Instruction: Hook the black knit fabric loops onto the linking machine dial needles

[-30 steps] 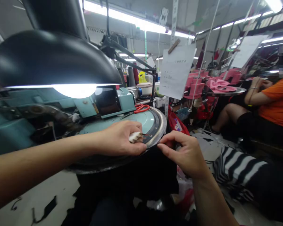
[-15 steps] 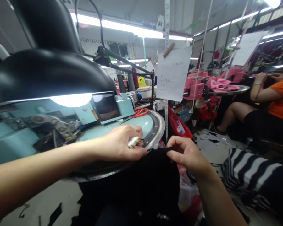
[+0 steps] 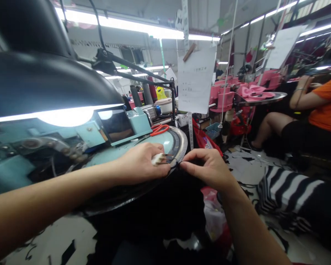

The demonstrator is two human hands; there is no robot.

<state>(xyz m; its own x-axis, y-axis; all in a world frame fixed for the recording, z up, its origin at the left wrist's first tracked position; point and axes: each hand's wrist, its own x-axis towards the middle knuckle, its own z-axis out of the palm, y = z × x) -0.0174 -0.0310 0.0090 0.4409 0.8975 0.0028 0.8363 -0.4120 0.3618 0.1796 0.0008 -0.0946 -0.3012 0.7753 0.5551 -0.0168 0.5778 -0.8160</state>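
My left hand (image 3: 140, 164) is closed around a small white-handled tool (image 3: 157, 159) with thin metal prongs; it rests over the rim of a round dial. Close by on the right, my right hand (image 3: 207, 168) pinches the edge of black fabric (image 3: 171, 204) between thumb and forefinger, right at the rim. A thin dark strand loops between the two hands. From the toothed metal ring (image 3: 183, 141) of the pale green machine (image 3: 142, 110) the fabric hangs down in front. What lies beneath my left fingers is hidden.
A black lamp (image 3: 49, 82) overhangs the machine at left. Red-handled scissors (image 3: 159, 130) lie on the dial. Paper sheet (image 3: 196, 82) hangs ahead. At right are striped fabric (image 3: 291, 193) and a seated person in an orange top (image 3: 327, 105). Dark scraps litter the floor.
My right hand has moved left, closer to my left hand, bringing the fabric edge up to the rim. The tool stays in my left hand. The whole view has shifted slightly.
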